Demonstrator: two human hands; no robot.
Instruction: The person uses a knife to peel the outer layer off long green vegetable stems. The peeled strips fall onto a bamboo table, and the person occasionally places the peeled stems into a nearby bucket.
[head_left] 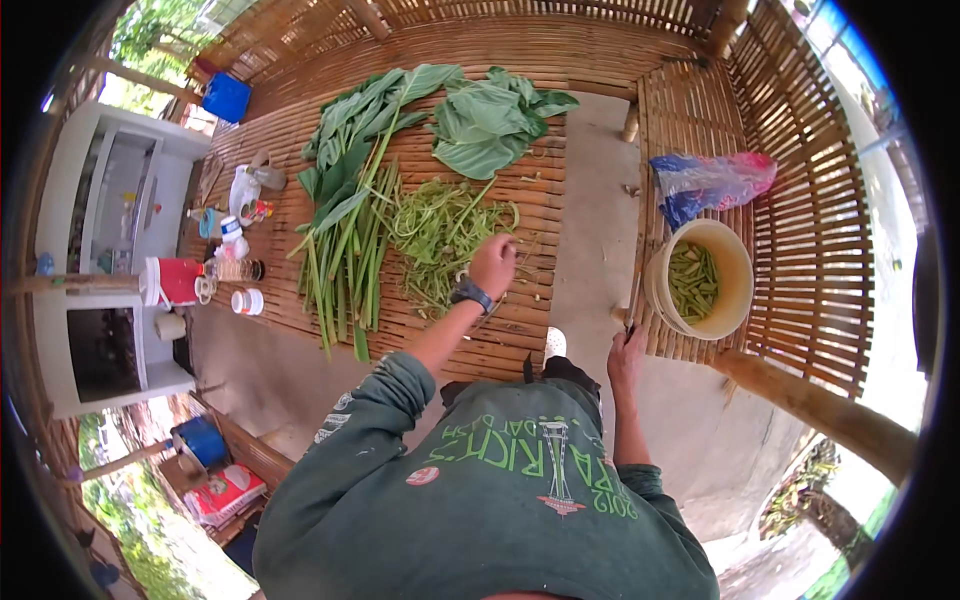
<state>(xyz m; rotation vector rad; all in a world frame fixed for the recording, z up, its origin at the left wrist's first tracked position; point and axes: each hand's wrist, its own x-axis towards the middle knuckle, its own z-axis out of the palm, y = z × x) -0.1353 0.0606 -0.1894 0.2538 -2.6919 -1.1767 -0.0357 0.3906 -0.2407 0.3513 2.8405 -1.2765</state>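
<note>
My left hand [492, 266] is over the right edge of a tangled heap of green peelings [440, 225] on the bamboo slat platform. Its fingers are curled together, and whatever they hold, if anything, is too small to make out. Lower right, my right hand [626, 357] grips a knife [635, 285] by its dark handle, the long thin blade pointing away from me. Left of the heap lie long green stalks [345, 275], some with large leaves still on. More broad leaves [490, 120] are piled behind the peelings.
On the right bench a cream bucket [740, 300] holds cut green pieces [692, 280], with a blue and pink plastic bag [705, 185] behind it. A red jug [172, 281], a jar [247, 301] and bottles stand at the left. A bamboo pole [820, 400] edges the bench.
</note>
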